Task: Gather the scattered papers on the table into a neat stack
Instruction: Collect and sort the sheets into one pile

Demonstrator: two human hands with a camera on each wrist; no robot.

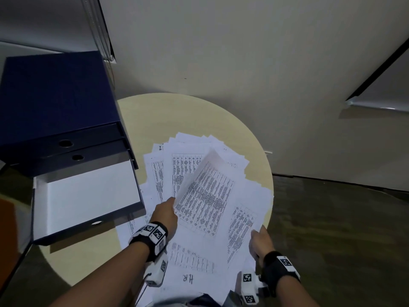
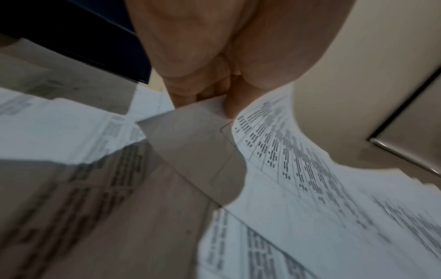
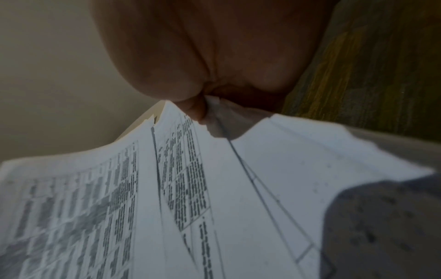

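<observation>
Several white printed papers (image 1: pixel 205 173) lie fanned and overlapping on a round pale table (image 1: pixel 141 120). My left hand (image 1: pixel 166 212) pinches the left edge of a lifted, curling sheet with a dense table of text (image 1: pixel 205 196); the left wrist view shows the fingers (image 2: pixel 203 88) on that sheet (image 2: pixel 286 151). My right hand (image 1: pixel 260 240) pinches the near right corner of a sheet (image 1: pixel 241 229) at the table's right rim. In the right wrist view a fingertip (image 3: pixel 195 109) presses on the paper edge (image 3: pixel 181 169). A sheet marked "H.R." (image 1: pixel 188 279) lies nearest me.
An open dark blue box file (image 1: pixel 88 196) with a white inside lies at the left, partly over the table. Two closed blue box files (image 1: pixel 55 103) stack behind it. A pale wall (image 1: pixel 243 52) stands behind the table, with dark wood floor (image 1: pixel 343 229) to the right.
</observation>
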